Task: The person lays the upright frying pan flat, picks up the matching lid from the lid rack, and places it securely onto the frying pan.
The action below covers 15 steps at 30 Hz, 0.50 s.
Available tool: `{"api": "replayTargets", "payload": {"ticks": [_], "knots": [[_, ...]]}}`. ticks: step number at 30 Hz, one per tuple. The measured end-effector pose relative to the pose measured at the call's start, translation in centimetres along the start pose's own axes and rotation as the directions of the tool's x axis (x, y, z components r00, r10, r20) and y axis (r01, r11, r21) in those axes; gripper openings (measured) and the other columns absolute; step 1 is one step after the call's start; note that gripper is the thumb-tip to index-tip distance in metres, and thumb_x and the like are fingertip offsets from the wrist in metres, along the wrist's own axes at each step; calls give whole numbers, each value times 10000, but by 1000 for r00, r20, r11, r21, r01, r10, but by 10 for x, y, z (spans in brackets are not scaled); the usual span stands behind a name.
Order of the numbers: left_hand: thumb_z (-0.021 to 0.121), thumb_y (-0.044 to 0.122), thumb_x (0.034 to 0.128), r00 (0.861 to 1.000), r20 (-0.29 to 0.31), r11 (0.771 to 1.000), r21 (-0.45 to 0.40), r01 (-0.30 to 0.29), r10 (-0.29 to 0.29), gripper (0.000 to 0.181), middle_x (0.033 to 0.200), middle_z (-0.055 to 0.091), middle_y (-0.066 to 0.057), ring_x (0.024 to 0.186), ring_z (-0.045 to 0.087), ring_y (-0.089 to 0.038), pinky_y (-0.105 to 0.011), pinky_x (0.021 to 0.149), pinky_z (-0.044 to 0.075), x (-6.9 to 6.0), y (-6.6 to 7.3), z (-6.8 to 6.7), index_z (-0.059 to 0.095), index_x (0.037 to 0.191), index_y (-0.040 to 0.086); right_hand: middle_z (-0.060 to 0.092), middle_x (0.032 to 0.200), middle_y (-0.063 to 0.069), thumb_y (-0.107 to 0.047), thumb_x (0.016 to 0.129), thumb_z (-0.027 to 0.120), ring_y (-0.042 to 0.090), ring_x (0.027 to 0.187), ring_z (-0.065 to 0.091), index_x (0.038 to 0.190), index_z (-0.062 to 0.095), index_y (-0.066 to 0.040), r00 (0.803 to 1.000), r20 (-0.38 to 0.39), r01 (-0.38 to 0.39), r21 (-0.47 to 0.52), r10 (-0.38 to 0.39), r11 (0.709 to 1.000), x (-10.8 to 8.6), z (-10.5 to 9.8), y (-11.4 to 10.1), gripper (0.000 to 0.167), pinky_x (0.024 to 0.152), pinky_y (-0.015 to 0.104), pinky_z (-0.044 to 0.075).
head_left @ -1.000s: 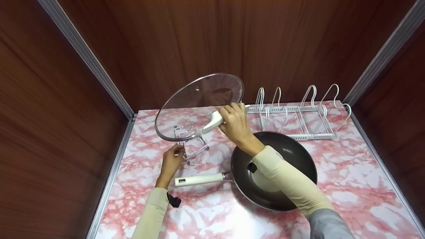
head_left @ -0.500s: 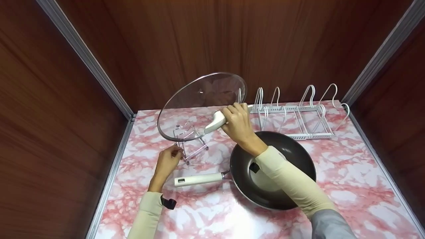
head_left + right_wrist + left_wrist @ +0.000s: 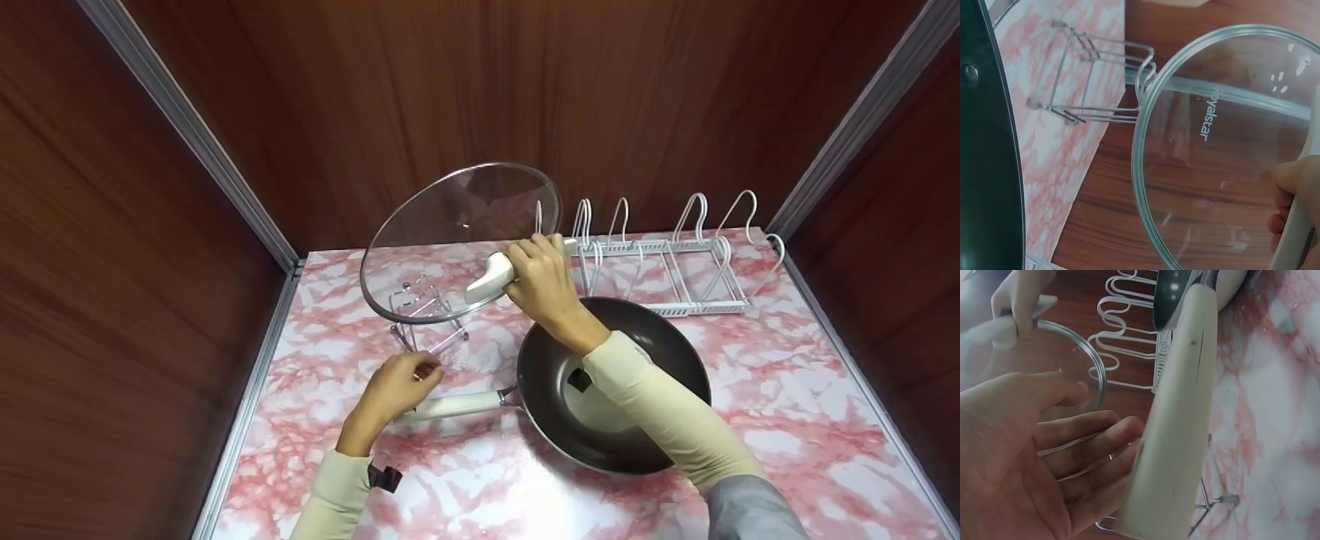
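Observation:
My right hand [image 3: 547, 281] grips the white handle [image 3: 486, 281] of a clear glass lid [image 3: 442, 217], held tilted on edge above the table. Behind the lid's lower edge stands a small chrome wire rack [image 3: 1061, 70]; whether lid and rack touch, I cannot tell. My left hand [image 3: 397, 390] hovers at the end of the frying pan's cream handle [image 3: 1176, 410], in front of the wire rack. Its fingers are loosely extended and hold nothing in the left wrist view. The dark frying pan [image 3: 541, 360] lies on the table under my right forearm.
A long white wire rack [image 3: 705, 308] with several upright loops stands at the back right, behind the pan. Brown wood-grain panels [image 3: 420, 90] wall in the back and both sides of the pink marbled table [image 3: 315, 390].
My left hand has come away from the chrome rack, down and slightly right to the pan handle's end. The lid in my right hand has shifted slightly right.

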<state>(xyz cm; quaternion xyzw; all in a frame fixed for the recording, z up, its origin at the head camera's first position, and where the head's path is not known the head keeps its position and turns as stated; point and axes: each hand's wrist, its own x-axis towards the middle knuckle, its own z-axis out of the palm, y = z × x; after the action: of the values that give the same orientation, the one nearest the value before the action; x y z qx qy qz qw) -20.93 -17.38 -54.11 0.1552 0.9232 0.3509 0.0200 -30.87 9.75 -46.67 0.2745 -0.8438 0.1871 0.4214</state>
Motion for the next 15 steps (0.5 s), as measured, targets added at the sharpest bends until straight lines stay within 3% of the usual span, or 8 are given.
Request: {"api": "replayTargets", "payload": {"ticks": [7,11,15], "knots": [[732,434,975,990,117,990,105,-91,78,347,1042,788,-40,984,754,-239,-472,880,603,-7,2,11,766,1127,125,728,829,110,9,660,770,349,801,603,834,655,-42,1000,4,-13,7,13,1000,-1,-4,2,215,814,492,417],[781,525,911,980,170,974,185,-133,101,436,987,773,-33,869,719,-207,-419,766,583,-9,1,21,746,1104,135,716,812,107,-6,672,778,350,780,592,837,652,-50,1000,6,-21,10,21,1000,-3,-6,3,212,797,492,409],[845,503,839,977,190,957,250,-146,99,434,879,733,7,737,630,-148,-385,653,527,-11,2,28,738,1047,138,713,805,96,-16,687,780,344,769,594,846,663,-59,1000,11,-24,5,24,1000,-5,-7,4,203,788,486,406]]}}
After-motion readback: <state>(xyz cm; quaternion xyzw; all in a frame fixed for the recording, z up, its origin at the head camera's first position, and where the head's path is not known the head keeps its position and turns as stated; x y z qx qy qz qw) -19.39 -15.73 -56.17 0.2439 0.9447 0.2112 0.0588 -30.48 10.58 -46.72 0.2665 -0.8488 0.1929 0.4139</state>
